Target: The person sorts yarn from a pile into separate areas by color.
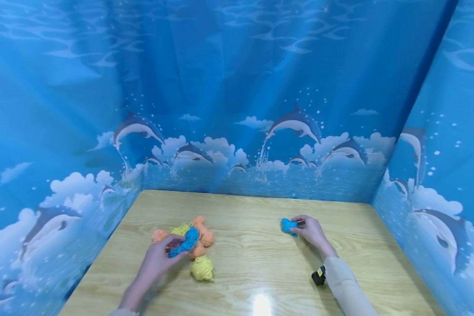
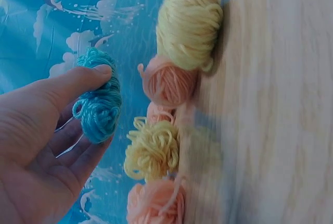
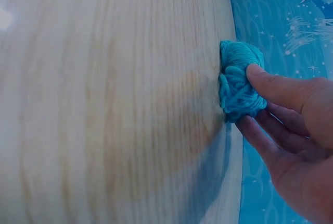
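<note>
Between thumb and fingers, my left hand (image 1: 160, 256) grips a blue yarn ball (image 2: 99, 99) and holds it up beside a cluster of other yarn balls. In that cluster are several orange yarn balls (image 1: 207, 239), a yellow yarn ball (image 1: 202, 268) at the near end and a looser yellow one (image 2: 152, 150) farther in. Across the table, my right hand (image 1: 310, 230) pinches a second blue yarn ball (image 3: 242, 78) with the thumb on top and fingers beneath. That ball is right at the tabletop in the right wrist view.
The wooden table (image 1: 253, 254) spans the area under both hands. Beside my right sleeve (image 1: 345, 281) is a small black object (image 1: 318, 276) with a yellow mark. A blue dolphin-print curtain (image 1: 229, 87) stands behind the table and along both sides.
</note>
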Available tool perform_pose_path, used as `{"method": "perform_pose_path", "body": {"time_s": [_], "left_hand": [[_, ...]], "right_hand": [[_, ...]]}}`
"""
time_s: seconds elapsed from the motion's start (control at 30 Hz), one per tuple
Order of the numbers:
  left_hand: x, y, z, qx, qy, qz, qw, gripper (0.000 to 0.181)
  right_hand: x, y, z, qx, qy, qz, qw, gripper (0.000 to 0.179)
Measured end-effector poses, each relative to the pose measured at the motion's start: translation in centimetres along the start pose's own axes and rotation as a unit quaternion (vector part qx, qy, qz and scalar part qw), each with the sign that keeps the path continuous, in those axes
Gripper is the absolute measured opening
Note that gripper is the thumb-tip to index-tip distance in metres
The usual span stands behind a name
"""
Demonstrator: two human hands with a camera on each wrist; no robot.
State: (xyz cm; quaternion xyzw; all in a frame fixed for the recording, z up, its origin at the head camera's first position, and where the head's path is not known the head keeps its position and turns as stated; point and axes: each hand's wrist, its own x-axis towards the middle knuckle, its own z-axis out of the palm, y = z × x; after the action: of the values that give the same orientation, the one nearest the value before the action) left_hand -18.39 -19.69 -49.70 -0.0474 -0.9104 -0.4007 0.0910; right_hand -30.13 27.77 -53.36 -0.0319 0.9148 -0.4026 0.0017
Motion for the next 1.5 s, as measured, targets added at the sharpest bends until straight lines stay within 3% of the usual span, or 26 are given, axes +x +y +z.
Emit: {"method": "perform_pose_path", "body": {"time_s": [0.23, 0.63, 0.9, 1.27, 1.5], "left_hand": [[0.7, 0.9, 0.6, -0.006, 0.002, 0.031, 0.9995, 0.032], [2.0, 2.6, 2.1, -0.044, -0.009, 0.03, 0.9986, 0.033], [2.8, 4.0, 3.3, -0.042, -0.015, 0.031, 0.9985, 0.034], [3.6, 5.5, 4.6, -0.061, -0.01, 0.078, 0.995, 0.035], [4.4, 6.1, 5.9, -0.064, -0.011, 0.087, 0.9941, 0.034]], "right_hand": [[-0.1, -0.3, 0.1, -0.008, -0.001, 0.002, 1.0, 0.031], [-0.4, -0.4, 0.0, 0.001, -0.004, 0.003, 1.0, 0.032], [-0.3, -0.2, 0.1, 0.011, 0.002, 0.0, 0.9999, 0.036], [-0.3, 0.6, 0.0, 0.037, 0.003, -0.008, 0.9993, 0.043], [-0.3, 0.7, 0.0, 0.03, 0.009, -0.02, 0.9993, 0.039]]}}
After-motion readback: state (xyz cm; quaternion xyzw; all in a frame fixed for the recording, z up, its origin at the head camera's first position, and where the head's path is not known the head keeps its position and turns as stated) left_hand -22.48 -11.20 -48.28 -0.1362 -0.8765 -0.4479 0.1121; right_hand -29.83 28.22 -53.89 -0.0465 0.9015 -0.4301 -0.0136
